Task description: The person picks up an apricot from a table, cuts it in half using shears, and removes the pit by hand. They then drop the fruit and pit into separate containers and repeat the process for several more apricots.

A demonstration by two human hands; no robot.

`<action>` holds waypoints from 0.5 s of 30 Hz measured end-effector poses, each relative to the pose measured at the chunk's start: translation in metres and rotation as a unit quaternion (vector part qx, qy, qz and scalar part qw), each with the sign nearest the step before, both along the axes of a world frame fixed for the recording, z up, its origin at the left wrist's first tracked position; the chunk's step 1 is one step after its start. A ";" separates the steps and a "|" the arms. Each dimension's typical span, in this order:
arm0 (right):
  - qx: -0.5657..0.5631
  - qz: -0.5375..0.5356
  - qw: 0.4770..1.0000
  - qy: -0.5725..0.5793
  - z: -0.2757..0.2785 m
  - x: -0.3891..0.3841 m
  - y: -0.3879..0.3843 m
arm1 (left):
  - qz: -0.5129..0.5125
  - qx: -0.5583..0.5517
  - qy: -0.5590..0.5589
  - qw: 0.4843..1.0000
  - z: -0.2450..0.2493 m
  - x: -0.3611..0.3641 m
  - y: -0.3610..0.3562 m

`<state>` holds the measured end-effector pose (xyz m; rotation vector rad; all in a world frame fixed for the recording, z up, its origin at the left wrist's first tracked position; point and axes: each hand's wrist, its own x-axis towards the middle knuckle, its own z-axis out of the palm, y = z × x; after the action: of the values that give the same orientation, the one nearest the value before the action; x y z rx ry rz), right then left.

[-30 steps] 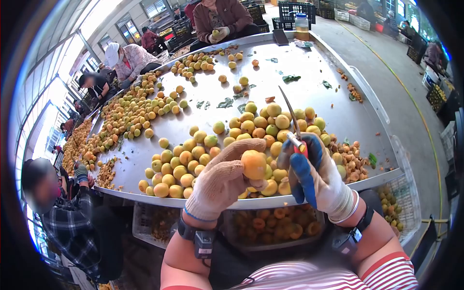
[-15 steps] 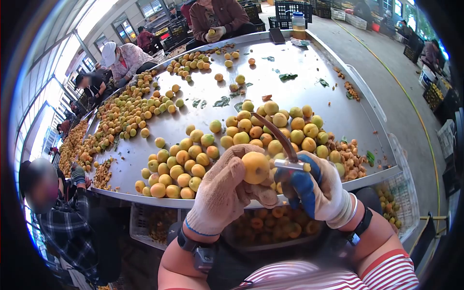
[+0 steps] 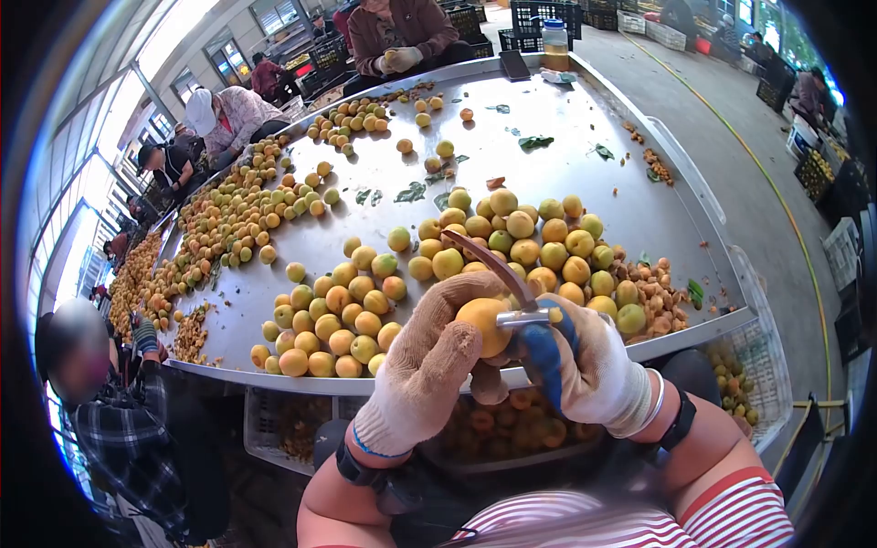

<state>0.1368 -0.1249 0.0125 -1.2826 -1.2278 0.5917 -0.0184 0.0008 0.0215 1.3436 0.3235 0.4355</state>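
Over the near edge of the table, my gloved left hand (image 3: 425, 361) is closed around a yellow apricot (image 3: 480, 321). My right hand (image 3: 589, 365), in a glove with blue on the fingers, grips a curved-blade knife (image 3: 498, 265). A metal tube at the knife's base lies against or just in front of the apricot's right side; contact is hard to judge. The blade arcs up and to the left over the apricots behind. Loose apricots (image 3: 343, 315) lie left of my hands, and a heap of apricot pits (image 3: 656, 290) sits to the right.
The metal table (image 3: 347, 222) has a raised rim. Below its near edge stand a tub of halved apricots (image 3: 512, 425) and a white crate (image 3: 763, 365). A person in a plaid shirt (image 3: 137, 438) sits at left; other people work along the far side. A jar (image 3: 554, 41) stands at the far corner.
My right hand has moved left, bringing the knife's metal tube to the apricot. My left hand has turned slightly, its thumb now across the fruit's front. The view has shifted a little.
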 end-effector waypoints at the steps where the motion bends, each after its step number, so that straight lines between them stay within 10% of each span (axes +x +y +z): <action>1: 0.000 0.000 1.000 0.000 -0.001 0.000 0.000 | 0.004 0.000 0.006 1.000 0.001 0.000 -0.001; 15: -0.023 -0.056 0.996 0.062 -0.034 -0.029 0.011 | 0.085 0.260 0.007 0.962 -0.021 0.007 -0.003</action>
<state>0.1078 -0.1139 -0.0211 -1.3239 -1.0373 0.6116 -0.0115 -0.0020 0.0003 1.8397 0.3514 0.6879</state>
